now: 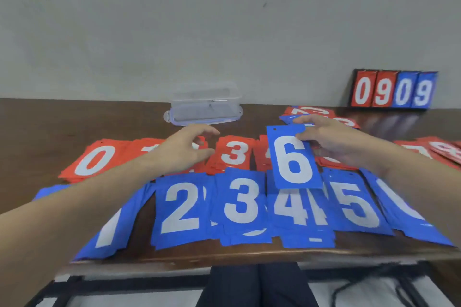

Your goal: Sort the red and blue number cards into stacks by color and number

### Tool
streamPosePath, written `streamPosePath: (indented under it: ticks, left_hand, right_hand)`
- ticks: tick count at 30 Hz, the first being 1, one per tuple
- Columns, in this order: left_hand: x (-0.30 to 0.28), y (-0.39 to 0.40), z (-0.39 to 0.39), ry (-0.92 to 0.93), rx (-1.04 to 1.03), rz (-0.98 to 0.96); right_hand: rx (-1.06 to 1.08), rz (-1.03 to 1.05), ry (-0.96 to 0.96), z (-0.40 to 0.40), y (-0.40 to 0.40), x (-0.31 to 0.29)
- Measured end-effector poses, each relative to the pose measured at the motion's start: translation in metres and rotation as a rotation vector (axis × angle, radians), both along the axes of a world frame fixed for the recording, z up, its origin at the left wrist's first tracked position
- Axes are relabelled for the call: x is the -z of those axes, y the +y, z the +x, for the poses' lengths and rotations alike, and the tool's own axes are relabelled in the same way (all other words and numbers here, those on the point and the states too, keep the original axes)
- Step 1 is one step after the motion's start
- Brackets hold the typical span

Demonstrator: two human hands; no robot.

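Hands: our right hand (331,143) is pinching the blue 6 card (294,159) by its top for placing, while our left hand (185,148) is hovering loosely curled, holding nothing.

Two rows of number-card stacks (239,204) lie on the worktop (50,127). Behind them stands a lidded plastic container (205,104). A flip scoreboard (393,90) stands at far right.

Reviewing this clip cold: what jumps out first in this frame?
A blue 6 card held up mid-table, pinched at its top by the right hand. Under it lie rows of card stacks, red behind and blue in front, such as the blue 2 stack. A small scoreboard reading 0909 stands far right by the wall.
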State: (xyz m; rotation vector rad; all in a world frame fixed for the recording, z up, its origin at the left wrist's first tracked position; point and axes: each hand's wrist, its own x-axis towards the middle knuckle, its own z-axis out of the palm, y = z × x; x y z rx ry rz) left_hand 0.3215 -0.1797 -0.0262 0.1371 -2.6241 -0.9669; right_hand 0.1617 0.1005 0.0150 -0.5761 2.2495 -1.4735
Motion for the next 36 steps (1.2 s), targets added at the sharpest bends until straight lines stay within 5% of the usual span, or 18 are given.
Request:
streamPosePath:
  ticks: [16,22,29,36]
  left_hand:
    - [-0.006,0.2,-0.161,-0.079,0.453,0.022]
    - [0.002,0.224,-0.18,-0.122,0.474,-0.028]
    - [0.004,0.21,-0.191,-0.124,0.398,-0.043]
    - [0.009,0.166,-0.22,-0.09,0.27,-0.053]
  right_hand:
    - [0.495,0.138,0.039,-0.047,0.281,-0.012]
    - [0.364,0.098,-0.083,-0.051,0.261,0.025]
    - [0.238,0.467,0.274,-0.068,0.215,0.046]
    - [0.277,0.402,0.346,-0.101,0.193,0.04]
